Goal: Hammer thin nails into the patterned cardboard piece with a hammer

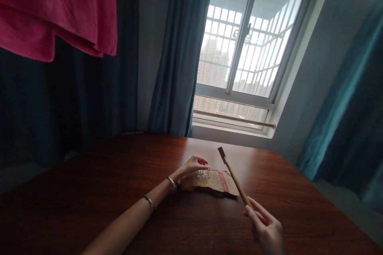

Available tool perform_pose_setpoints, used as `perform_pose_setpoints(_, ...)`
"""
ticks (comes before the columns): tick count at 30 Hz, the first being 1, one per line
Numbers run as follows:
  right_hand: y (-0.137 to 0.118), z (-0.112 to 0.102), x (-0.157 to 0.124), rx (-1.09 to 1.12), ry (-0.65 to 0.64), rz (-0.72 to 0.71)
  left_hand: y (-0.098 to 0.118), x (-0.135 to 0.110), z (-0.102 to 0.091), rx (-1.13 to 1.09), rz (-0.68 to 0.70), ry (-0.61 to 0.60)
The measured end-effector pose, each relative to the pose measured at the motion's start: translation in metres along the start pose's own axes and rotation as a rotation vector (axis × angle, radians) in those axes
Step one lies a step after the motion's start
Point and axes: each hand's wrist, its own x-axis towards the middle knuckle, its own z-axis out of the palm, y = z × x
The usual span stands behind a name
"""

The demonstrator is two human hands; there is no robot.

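Note:
My left hand (194,164) reaches forward over the dark wooden table (89,199) and pinches a nail at a row of several thin nails (204,172) standing in a flat brown board (209,182) dotted with small holes and crossed by a pink strip. My right hand (265,227) is closed round the lower end of a wooden-handled hammer (235,179). The hammer's small dark head (222,152) is raised above and to the right of the nails, apart from them. Two bracelets sit on my left forearm.
A window (245,48) with a metal grille is straight ahead, flanked by blue curtains (179,48). A pink cloth (56,8) hangs at the upper left. The table's far edge lies just beyond the board.

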Motion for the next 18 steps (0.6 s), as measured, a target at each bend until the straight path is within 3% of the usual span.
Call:
perform_pose_setpoints(4, 0.004, -0.013, 0.017, -0.174, 0.139, -0.159, 0.007, 0.004, -0.037, -0.001, 0.009, -0.091)
perform_pose_setpoints(9, 0.012, -0.031, 0.041, -0.396, 0.164, -0.155, -0.003, 0.004, -0.077, 0.084, -0.073, -0.159)
perform_pose_setpoints(13, 0.023, -0.044, 0.056, -0.526, 0.195, -0.149, -0.011, 0.0, -0.085, 0.114, -0.097, -0.231)
perform_pose_setpoints(18, 0.028, -0.051, 0.061, -0.665, 0.224, -0.175, -0.015, 0.001, -0.077, 0.198, -0.098, -0.345)
